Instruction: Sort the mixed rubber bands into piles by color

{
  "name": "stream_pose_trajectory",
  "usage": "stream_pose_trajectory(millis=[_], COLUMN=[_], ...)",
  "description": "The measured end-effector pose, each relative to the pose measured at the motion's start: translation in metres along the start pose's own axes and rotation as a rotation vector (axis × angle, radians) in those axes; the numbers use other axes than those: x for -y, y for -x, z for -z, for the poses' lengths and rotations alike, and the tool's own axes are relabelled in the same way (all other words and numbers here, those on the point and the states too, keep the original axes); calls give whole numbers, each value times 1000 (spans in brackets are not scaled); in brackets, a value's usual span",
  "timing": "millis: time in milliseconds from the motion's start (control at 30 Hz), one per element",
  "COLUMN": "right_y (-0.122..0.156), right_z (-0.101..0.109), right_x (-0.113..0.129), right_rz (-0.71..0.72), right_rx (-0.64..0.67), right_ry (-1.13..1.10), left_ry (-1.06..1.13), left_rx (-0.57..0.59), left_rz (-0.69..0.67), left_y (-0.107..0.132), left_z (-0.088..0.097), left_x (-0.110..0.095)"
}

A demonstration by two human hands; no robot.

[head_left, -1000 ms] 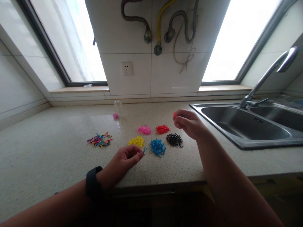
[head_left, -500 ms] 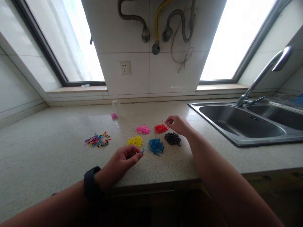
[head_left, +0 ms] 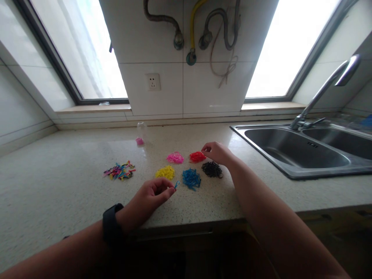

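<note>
Small rubber bands lie in sorted piles on the speckled counter (head_left: 58, 193): pink (head_left: 175, 157), red (head_left: 197, 156), yellow (head_left: 165, 171), blue (head_left: 191, 178) and black (head_left: 212, 169). A mixed-colour heap (head_left: 118, 171) lies further left. My left hand (head_left: 151, 198), with a black watch on the wrist, pinches a blue band (head_left: 176, 184) just left of the blue pile. My right hand (head_left: 217, 152) rests at the right edge of the red pile, fingertips pinched together and touching it.
A small clear jar with a pink base (head_left: 141, 134) stands behind the piles. A steel double sink (head_left: 296, 155) with a tall tap (head_left: 322, 91) fills the right side. A wall socket (head_left: 152, 82) and hoses hang on the tiled wall between two windows.
My right hand came down from above the counter, carrying a red band, to the red pile and now touches it. My left hand has stayed put, holding the blue band.
</note>
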State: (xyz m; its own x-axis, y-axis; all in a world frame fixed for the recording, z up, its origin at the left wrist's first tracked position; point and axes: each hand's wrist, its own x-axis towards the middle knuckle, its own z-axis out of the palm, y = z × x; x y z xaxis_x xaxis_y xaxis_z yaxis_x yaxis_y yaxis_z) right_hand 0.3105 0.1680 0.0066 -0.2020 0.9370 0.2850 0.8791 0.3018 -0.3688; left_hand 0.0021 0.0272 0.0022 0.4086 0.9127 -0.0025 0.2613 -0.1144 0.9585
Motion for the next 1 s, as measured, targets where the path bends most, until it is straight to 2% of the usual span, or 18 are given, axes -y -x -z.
stream_pose_trajectory(millis=[333, 733, 1000], right_y=[-4, -5, -6], right_z=[-6, -8, -7], right_x=[-13, -14, -9], right_rz=[-7, -31, -18], right_rx=[-60, -61, -68], right_ry=[-11, -11, -40], left_ry=[15, -20, -227], left_rx=[-27, -52, -58], left_rz=[10, -9, -88], left_y=[0, -2, -2], left_z=[1, 0, -3], left_x=[4, -4, -10])
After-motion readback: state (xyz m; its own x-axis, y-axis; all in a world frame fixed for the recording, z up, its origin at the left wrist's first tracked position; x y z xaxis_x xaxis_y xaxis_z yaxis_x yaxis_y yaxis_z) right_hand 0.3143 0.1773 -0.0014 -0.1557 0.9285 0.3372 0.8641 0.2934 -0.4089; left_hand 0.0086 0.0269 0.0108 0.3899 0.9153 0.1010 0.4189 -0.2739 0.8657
